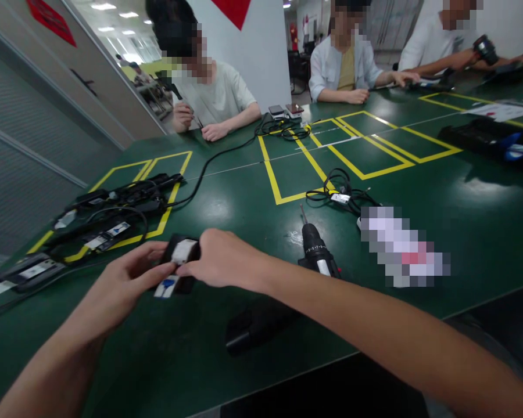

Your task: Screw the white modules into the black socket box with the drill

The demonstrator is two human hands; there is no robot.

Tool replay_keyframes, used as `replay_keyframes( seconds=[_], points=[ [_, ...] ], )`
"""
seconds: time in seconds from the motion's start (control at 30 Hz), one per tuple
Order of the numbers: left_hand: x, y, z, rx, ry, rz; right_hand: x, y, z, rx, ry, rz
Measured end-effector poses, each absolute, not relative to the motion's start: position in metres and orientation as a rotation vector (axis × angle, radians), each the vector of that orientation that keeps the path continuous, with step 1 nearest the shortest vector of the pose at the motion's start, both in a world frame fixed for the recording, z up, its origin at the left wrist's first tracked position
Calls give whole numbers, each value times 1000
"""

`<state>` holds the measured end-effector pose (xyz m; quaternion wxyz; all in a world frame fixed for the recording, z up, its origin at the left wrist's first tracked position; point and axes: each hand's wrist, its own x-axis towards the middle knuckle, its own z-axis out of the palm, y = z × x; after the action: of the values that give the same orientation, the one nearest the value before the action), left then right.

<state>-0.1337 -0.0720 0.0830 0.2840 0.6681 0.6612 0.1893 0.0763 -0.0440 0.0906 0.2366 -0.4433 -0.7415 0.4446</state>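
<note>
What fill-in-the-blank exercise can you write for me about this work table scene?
1. The left hand and the right hand together hold a small black device with a ____ label on top.
2. The electric screwdriver lies on the table, to the ____ of the right hand.
3. The taped lines on the table are ____.
Missing words: white; right; yellow.

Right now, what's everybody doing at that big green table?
One person holds a small black box with a white label in both hands, left hand and right hand, over the green table. A cordless screwdriver lies untouched by the right arm. More black boxes with cables lie to the left. Three other people sit across the table with their own things.
</note>
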Motion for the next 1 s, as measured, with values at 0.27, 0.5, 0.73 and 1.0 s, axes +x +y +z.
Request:
replay_keyframes(
  seconds=[0.27, 0.5, 0.73, 1.0],
  points=[
    [-27, 15, 61, 1933, 1154, 325, 190, -109, 84, -1372, -1700, 630],
    [-3, 28, 50, 2102, 1080, 181, 223, -185, 59, -1228, -1662, 507],
    [-1, 22, 54, 2140, 1020, 174, 230, -209, 27, -1095, -1758, 346],
    [-5, 19, 42, 2192, 1042, 324, 228, -212, 31, -1149, -1817, 295]
  ],
)
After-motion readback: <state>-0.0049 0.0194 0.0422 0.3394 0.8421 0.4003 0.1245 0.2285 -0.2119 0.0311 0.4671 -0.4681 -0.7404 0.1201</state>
